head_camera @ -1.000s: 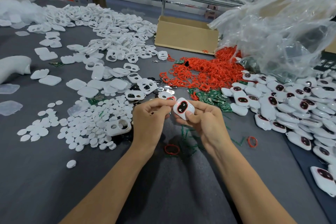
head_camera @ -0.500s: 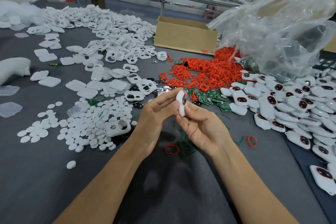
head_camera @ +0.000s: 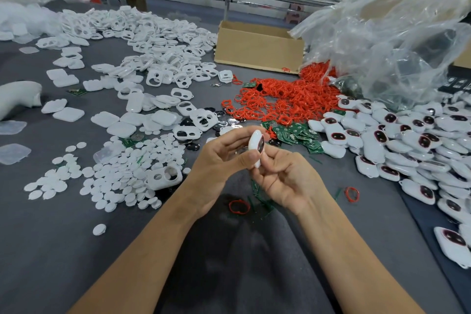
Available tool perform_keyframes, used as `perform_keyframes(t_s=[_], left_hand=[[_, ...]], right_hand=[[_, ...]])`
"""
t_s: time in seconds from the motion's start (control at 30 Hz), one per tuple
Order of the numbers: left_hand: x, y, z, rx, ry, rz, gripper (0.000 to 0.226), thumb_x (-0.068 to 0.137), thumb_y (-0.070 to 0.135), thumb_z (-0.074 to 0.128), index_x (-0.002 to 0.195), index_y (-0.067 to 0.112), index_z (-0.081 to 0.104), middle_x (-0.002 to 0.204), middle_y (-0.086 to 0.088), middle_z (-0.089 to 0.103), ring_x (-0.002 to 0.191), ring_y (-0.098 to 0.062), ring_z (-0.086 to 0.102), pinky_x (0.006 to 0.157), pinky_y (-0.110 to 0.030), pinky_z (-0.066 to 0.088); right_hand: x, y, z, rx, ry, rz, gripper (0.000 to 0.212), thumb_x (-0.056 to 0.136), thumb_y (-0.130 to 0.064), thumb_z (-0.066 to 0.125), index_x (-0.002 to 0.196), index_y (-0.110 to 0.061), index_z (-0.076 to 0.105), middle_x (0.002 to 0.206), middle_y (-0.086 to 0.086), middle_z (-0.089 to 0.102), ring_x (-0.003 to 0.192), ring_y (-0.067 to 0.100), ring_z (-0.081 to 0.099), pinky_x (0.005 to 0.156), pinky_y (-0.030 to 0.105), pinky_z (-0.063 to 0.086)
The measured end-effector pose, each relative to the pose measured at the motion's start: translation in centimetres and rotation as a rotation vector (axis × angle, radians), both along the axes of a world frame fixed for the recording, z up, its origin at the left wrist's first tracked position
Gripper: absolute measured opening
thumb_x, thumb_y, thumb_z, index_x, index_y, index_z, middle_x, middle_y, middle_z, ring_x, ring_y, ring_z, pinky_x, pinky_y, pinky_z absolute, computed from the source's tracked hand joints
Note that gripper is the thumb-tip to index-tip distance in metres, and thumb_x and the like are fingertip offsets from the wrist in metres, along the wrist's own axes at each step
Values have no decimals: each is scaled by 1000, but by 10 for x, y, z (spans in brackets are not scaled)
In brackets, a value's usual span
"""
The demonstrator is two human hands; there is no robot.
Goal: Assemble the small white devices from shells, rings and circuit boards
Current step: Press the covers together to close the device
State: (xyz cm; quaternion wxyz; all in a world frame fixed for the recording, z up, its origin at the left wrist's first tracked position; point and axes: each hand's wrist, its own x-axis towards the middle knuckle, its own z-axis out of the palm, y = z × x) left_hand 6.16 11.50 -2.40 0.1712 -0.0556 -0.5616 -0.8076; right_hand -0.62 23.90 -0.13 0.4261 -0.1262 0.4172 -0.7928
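A small white device [head_camera: 256, 144] with a red-rimmed dark window stands on edge between my two hands above the grey table. My left hand [head_camera: 219, 168] pinches it from the left with thumb and fingers. My right hand [head_camera: 283, 176] holds its lower end from the right, palm turned up. Red rings [head_camera: 277, 99] lie heaped behind the hands, green circuit boards [head_camera: 295, 135] just in front of that heap. White shells [head_camera: 142, 41] are spread over the far left. Finished devices [head_camera: 407, 143] pile up on the right.
A cardboard box [head_camera: 257, 48] and a big clear plastic bag [head_camera: 392, 33] stand at the back right. Small white discs [head_camera: 114, 176] lie scattered at the left. Single red rings [head_camera: 239, 207] [head_camera: 352, 194] lie near my wrists. A white shell [head_camera: 164, 177] rests beside the discs.
The device has turned from facing me to standing on edge, and both hands have shifted their hold on it. My right palm has rolled upward.
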Motion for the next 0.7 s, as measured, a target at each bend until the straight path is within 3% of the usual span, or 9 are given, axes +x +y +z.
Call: perform_keyframes(t_s=[0.13, 0.23, 0.33, 0.4, 0.47, 0.57, 0.63, 0.7], left_hand=[[-2, 0, 1, 164, -31, 10, 48, 75, 25, 76, 117, 7, 64, 106, -1, 72, 93, -8, 65, 80, -18, 52], [-4, 1, 0, 225, -71, 88, 37, 78, 23, 65, 112, 8, 66, 98, 0, 73, 84, -8, 66, 76, -19, 54], [-4, 1, 0, 87, -104, 237, 44, 68, 19, 73, 111, 10, 68, 105, -5, 74, 97, -15, 68, 88, -26, 54], [-2, 2, -1, -88, -101, 296, 44, 66, 13, 81, 108, 13, 70, 108, -5, 73, 103, -16, 67, 91, -28, 53], [0, 2, -1, -225, -114, 327, 43, 66, 15, 85, 106, 15, 72, 114, -3, 70, 111, -18, 64, 98, -36, 50], [2, 2, 0, -276, -136, 314, 41, 67, 18, 84, 106, 13, 71, 123, 0, 64, 117, -15, 60, 103, -43, 48], [2, 2, 0, -272, -135, 272, 43, 70, 20, 84, 111, 18, 70, 125, -1, 63, 114, -15, 62, 101, -37, 49], [2, 4, 2, -216, -147, 258, 46, 72, 37, 77, 116, 26, 67, 121, -6, 62, 99, -8, 64, 89, -22, 50]], right_hand=[[1, -6, -3, -32, 94, 2, 26, 77, -6, 53, 101, 2, 62, 74, 2, 70, 65, 7, 66, 61, 16, 54], [1, -9, -7, 127, 412, -104, 29, 78, -8, 65, 106, 0, 64, 80, 4, 71, 69, 8, 66, 69, 19, 53], [0, -6, -9, 390, 840, -243, 36, 75, -1, 75, 110, -7, 67, 82, 1, 70, 65, 1, 61, 64, 13, 47], [-1, -3, -9, 448, 993, -263, 35, 73, -5, 70, 108, -13, 69, 83, -1, 71, 67, 0, 63, 63, 13, 47], [-3, -1, -8, 462, 1033, -250, 38, 68, -6, 64, 103, -18, 70, 86, -4, 72, 74, 5, 64, 70, 21, 51], [-6, 1, -7, 363, 925, -145, 36, 68, 1, 62, 100, -11, 69, 82, 0, 70, 72, 12, 61, 69, 29, 51], [-6, 2, -8, 344, 887, -96, 31, 69, 5, 71, 96, -9, 69, 80, 3, 71, 71, 12, 64, 68, 24, 51], [-4, 1, -11, 444, 939, -111, 28, 67, -4, 82, 91, -11, 69, 78, 1, 73, 69, 10, 66, 68, 21, 50]])
